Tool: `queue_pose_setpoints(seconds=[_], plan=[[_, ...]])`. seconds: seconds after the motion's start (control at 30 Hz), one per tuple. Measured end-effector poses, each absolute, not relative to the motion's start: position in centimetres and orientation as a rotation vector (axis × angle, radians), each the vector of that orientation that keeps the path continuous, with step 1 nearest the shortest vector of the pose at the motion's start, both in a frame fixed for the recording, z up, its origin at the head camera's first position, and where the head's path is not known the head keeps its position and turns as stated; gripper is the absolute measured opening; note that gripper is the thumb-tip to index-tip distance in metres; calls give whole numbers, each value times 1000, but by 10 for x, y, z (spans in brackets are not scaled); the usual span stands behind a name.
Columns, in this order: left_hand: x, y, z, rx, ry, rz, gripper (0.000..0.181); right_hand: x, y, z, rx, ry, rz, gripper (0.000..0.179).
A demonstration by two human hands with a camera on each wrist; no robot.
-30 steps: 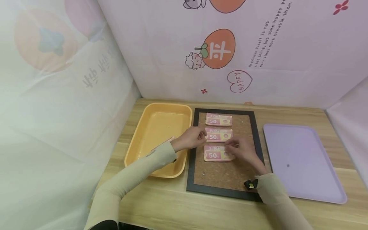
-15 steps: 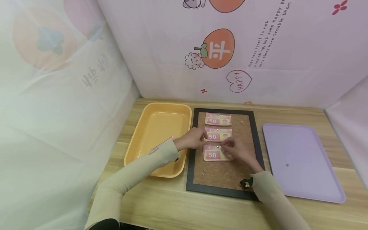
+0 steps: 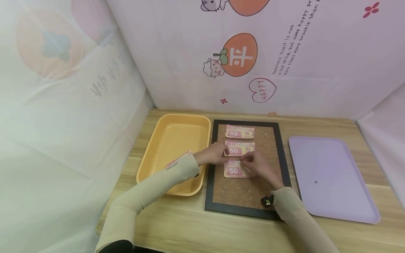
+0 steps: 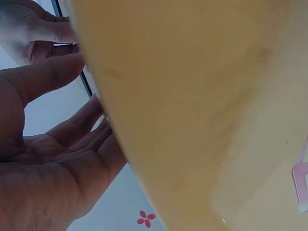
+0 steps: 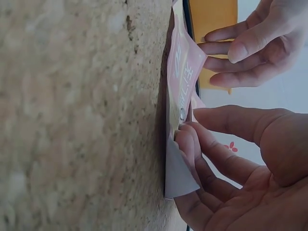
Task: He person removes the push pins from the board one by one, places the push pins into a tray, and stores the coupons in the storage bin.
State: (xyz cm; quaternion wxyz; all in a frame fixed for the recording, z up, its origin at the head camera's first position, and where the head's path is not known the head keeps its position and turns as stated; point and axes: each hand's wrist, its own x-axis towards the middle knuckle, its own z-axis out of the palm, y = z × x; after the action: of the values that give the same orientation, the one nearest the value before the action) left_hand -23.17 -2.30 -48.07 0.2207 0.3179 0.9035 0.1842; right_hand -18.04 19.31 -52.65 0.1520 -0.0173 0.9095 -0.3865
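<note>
On the framed cork board (image 3: 240, 196) lie three pink coupons in a column: a top coupon (image 3: 235, 133), a middle coupon (image 3: 235, 150) and a lowest coupon (image 3: 233, 171). A small pushpin (image 5: 182, 114) shows in the lowest one. My right hand (image 3: 260, 167) has its thumb and fingertips close beside this pushpin, whose head stays visible; its fingers touch the coupon, and the corner curls up against them. My left hand (image 3: 214, 154) is at the left edge of the middle and lowest coupons, its fingers loosely bent and apart in the right wrist view.
A yellow tray (image 3: 172, 118) stands left of the board, with a pink coupon (image 3: 178, 160) in it partly behind the left sleeve. To the right lies a purple tray (image 3: 332, 175). Printed cloth (image 3: 190, 52) closes off the back and sides. A small pin (image 3: 224, 190) is on the cork.
My right hand has moved left across the lowest coupon, up to its pushpin. The left hand has shifted slightly right and down. The coupons stay in place.
</note>
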Motion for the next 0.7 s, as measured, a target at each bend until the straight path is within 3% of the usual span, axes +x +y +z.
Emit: queue_pose_setpoints(seconds=[0.7], plan=[[-231, -13, -487, 837, 2479, 474, 26, -182, 188, -528, 26, 2621, -1089, 12]])
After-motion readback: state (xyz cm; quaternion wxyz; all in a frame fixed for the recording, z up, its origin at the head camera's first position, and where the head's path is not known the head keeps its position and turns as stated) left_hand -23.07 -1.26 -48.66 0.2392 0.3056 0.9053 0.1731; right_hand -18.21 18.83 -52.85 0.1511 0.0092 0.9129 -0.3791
